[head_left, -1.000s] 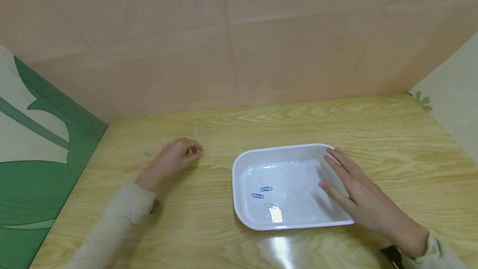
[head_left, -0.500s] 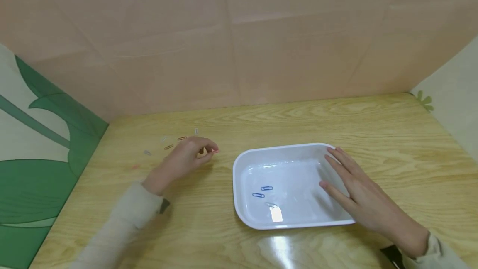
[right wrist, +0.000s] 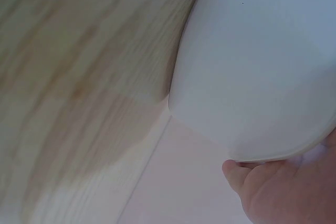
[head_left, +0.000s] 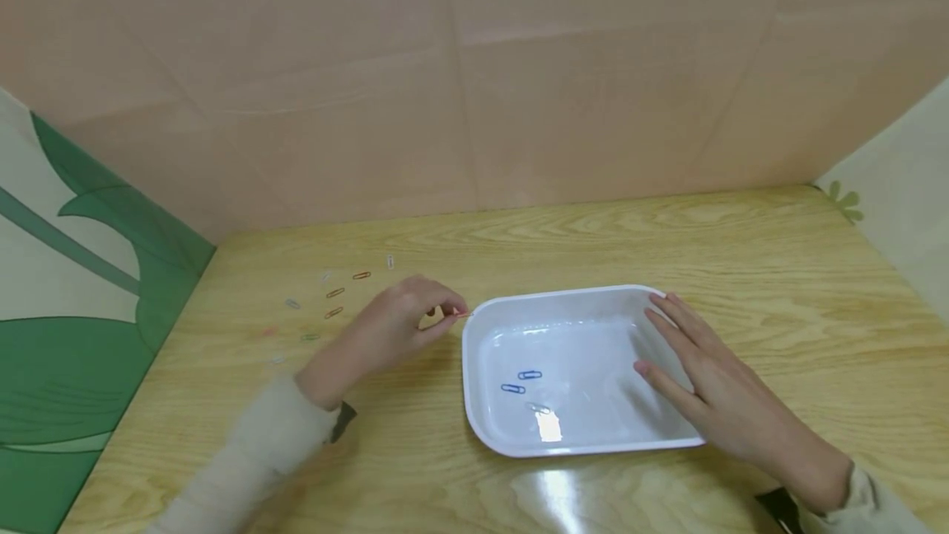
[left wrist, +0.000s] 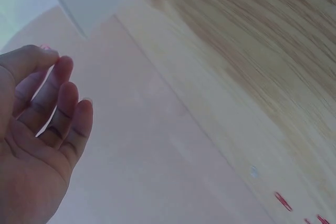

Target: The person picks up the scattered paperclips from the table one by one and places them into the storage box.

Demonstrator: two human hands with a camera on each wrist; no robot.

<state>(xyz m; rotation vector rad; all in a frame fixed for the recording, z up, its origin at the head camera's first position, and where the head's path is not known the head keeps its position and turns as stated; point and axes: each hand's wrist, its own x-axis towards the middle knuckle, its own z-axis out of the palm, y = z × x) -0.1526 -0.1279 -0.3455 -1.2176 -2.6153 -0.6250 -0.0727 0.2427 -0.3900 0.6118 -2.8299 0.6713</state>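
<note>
In the head view my left hand (head_left: 404,320) pinches a red or pink paper clip (head_left: 461,315) between thumb and index finger, beside the left rim of the white tray (head_left: 593,344). Only a small reddish bit of that paper clip (left wrist: 45,47) shows at the fingertips in the left wrist view. Two blue paper clips (head_left: 513,389) and a pale one (head_left: 539,408) lie inside the tray. My right hand (head_left: 730,402) rests on the tray's right rim, fingers extended; the right wrist view shows fingers (right wrist: 236,174) at the rim.
Several loose paper clips (head_left: 335,293), red, green, pale and one blue-grey, lie scattered on the wooden table (head_left: 415,452) left of the tray. A beige backdrop (head_left: 460,105) rises behind the table, with printed panels (head_left: 67,369) at the sides.
My left hand has moved right with the paper clip, from among the loose clips to the tray's left rim, uncovering more clips on the table. The right hand has stayed still.
</note>
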